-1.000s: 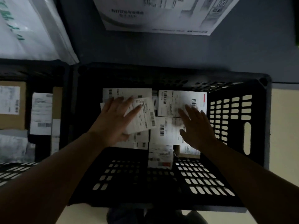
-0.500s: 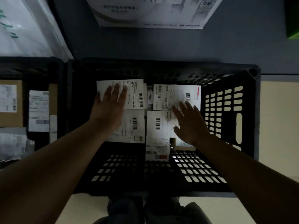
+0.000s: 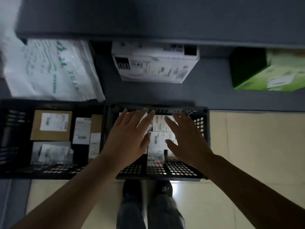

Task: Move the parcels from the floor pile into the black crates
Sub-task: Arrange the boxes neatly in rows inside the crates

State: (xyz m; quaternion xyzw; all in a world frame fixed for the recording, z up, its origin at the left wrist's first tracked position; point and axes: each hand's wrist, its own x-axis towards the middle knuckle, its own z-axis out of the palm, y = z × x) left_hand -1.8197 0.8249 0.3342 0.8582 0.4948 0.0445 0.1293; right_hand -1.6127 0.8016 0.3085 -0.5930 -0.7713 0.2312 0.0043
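Two black crates sit side by side on the floor. The right crate (image 3: 200,123) holds several small parcels (image 3: 160,125) with white labels, lying flat and packed edge to edge; their count is unclear because the hands cover much of them. The left crate (image 3: 14,123) holds about four: a brown box (image 3: 52,125), a grey bag (image 3: 51,152) near it, and two narrow upright ones (image 3: 82,130) at its right wall.

Both hands are spread wide over the right crate, palms down, fingers straight and apart, holding nothing. The left hand (image 3: 127,139) hangs over the crate's left half, the right hand (image 3: 187,139) over its right half; whether either touches a parcel I cannot tell, as the frame is blurred.

Three larger parcels lie beyond the crates on the dark floor: a white bag (image 3: 49,70) far left, a white box (image 3: 155,62) in the middle, a green box (image 3: 270,71) far right. Pale tile (image 3: 255,146) lies bare to the right of the crates. Two shoes (image 3: 146,189) stand just near the right crate's near rim.
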